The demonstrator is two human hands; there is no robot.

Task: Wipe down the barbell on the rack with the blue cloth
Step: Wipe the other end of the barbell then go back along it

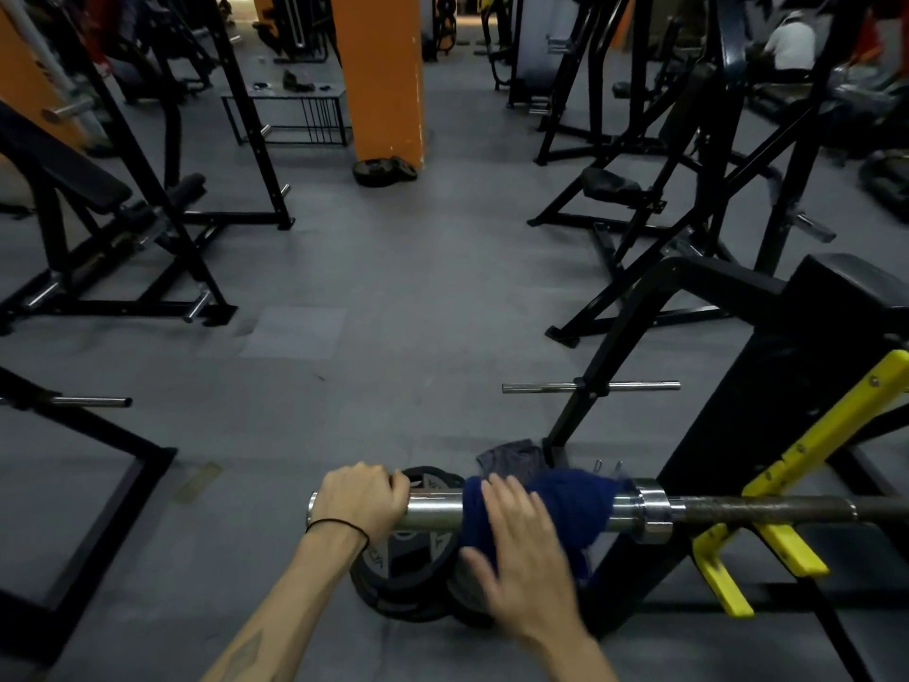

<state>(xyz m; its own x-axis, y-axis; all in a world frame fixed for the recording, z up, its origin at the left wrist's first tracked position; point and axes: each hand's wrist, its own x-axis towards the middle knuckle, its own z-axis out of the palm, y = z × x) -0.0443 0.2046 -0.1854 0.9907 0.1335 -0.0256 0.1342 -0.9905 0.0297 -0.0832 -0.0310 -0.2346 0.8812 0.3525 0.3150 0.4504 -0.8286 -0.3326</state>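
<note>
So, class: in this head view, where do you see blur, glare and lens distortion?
Head view: motion blur smears the right hand on the blue cloth; the left hand is sharper; glare streaks the barbell sleeve; wide-angle bending curves the machine frames near the edges; lighting is dim.

**Blue cloth on the barbell sleeve**

The left hand (361, 502) is closed around the chrome end of the barbell (435, 511). The right hand (521, 548), fingers spread and blurred, lies flat on the blue cloth (575, 504) draped over the sleeve beside the collar. The bar rests on yellow rack hooks (782, 539); weight plates (408, 578) lie on the floor below.
</note>
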